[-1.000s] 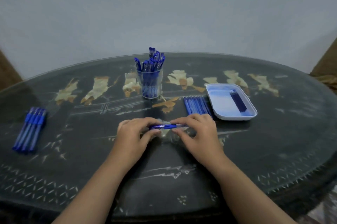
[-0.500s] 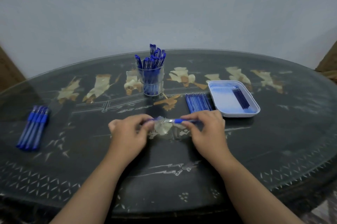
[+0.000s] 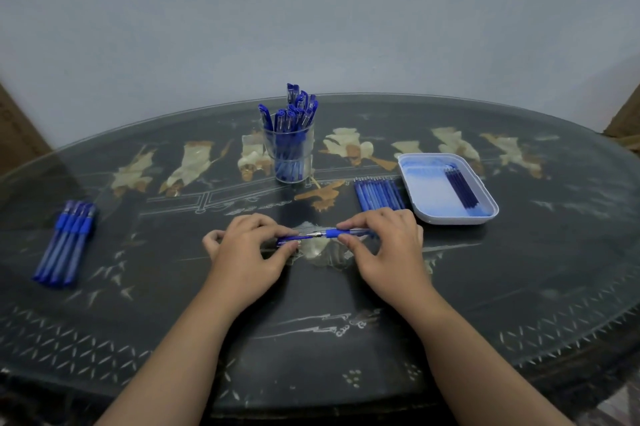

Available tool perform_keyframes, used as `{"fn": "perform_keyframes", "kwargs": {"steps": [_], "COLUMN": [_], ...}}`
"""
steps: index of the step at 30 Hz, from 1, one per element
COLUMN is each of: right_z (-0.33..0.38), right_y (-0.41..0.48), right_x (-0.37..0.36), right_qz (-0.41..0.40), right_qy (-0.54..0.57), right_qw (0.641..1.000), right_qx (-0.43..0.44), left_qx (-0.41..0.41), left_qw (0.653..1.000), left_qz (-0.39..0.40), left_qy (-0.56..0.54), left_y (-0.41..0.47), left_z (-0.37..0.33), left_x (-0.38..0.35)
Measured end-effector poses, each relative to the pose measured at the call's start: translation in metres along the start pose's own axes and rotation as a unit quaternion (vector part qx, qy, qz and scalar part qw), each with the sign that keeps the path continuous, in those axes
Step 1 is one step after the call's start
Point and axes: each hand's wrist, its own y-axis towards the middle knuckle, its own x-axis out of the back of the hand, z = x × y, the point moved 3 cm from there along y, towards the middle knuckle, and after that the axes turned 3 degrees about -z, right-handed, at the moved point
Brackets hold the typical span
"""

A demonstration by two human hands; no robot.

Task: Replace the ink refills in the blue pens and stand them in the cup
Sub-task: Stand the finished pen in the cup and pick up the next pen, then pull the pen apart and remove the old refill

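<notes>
A left hand (image 3: 247, 254) pinches a blue plastic cap (image 3: 290, 239) while the right hand (image 3: 386, 250) grips its blue-gripped pen (image 3: 335, 233) over a dark inlaid table (image 3: 519, 287)

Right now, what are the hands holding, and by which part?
The right hand pinches a pen at its blue grip, tip bared toward the left hand, which pinches a separate blue piece, likely the cap, along its side.

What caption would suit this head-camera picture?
Left hand holds the cap, right hand the uncapped blue pen, before a cup of pens.
</notes>
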Motion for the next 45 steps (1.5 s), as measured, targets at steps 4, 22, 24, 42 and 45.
{"fn": "perform_keyframes", "kwargs": {"steps": [4,22,24,42,45], "right_z": [0.0,0.009,0.008,0.005,0.005], "right_y": [0.0,-0.002,-0.002,-0.002,-0.002], "right_x": [-0.001,-0.002,-0.003,-0.003,-0.004], "right_qz": [-0.001,0.021,0.017,0.014,0.019], "right_qy": [-0.004,0.008,0.009,0.001,0.0], "right_qw": [1.0,0.999,0.999,0.999,0.999], "right_qx": [0.001,0.039,0.037,0.032,0.031], "left_qx": [-0.011,-0.143,-0.12,-0.11,-0.103], "left_qw": [1.0,0.987,0.99,0.982,0.976], "left_qz": [0.017,-0.046,-0.031,-0.009,-0.002], "left_qy": [-0.002,-0.058,-0.068,-0.155,-0.189], "left_y": [0.002,-0.006,-0.006,-0.001,-0.001], "left_z": [0.003,-0.018,-0.017,-0.015,-0.016], "left_x": [-0.002,0.005,0.005,0.004,0.005]}}
